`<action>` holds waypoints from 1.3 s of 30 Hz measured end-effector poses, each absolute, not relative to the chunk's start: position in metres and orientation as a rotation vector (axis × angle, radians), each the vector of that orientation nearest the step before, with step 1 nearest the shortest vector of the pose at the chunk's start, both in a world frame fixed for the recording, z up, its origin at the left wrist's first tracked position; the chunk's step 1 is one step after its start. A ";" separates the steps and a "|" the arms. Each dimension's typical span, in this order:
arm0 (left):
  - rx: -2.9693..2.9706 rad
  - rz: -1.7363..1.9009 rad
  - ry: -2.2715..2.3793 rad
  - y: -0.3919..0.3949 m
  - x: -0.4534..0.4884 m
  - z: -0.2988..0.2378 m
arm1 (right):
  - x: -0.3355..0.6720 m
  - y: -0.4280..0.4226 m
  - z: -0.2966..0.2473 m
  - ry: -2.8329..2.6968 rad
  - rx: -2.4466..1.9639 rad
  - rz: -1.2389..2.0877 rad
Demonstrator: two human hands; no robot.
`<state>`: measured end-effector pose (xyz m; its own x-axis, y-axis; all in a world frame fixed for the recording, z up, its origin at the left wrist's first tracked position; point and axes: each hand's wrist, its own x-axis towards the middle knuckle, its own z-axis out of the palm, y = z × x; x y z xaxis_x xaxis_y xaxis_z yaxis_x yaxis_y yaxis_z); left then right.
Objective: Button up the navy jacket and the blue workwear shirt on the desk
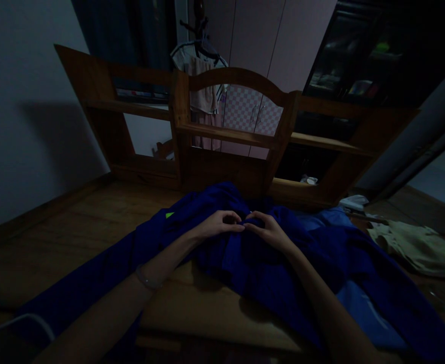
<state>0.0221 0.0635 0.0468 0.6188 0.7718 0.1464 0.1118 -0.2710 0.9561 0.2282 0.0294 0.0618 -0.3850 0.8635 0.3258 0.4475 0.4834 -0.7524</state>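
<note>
A dark blue garment [267, 268] lies spread over a wooden surface [74, 227], with a small green mark [169, 215] near its left part. My left hand [216, 225] and my right hand [267, 230] meet at the garment's upper middle, fingertips almost touching. Both hands have their fingers curled and pinch the blue cloth between them. A thin bracelet [146, 279] sits on my left wrist.
A wooden headboard-like frame with shelves [230, 134] stands behind the garment. Clothes hang on a rack [203, 76] beyond it. A pale olive cloth [419, 245] lies at the right. A white cable [25, 321] runs at the lower left. The room is dim.
</note>
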 end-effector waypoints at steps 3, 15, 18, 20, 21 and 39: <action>1.696 0.725 0.686 0.064 0.018 0.052 | 0.229 0.028 0.064 -1.997 -1.090 0.768; 1.788 0.721 0.683 0.060 0.019 0.056 | 0.234 0.026 0.068 -2.109 -1.092 0.842; 1.660 0.726 0.751 0.063 0.020 0.049 | 0.237 0.028 0.067 -2.086 -1.116 0.844; 1.611 0.750 0.777 0.064 0.021 0.048 | 0.239 0.028 0.067 -2.061 -1.136 0.844; 1.591 0.749 0.778 0.064 0.021 0.048 | 0.239 0.028 0.067 -2.046 -1.147 0.854; 1.715 0.701 0.791 0.054 0.021 0.059 | 0.235 0.029 0.064 -1.877 -1.174 1.084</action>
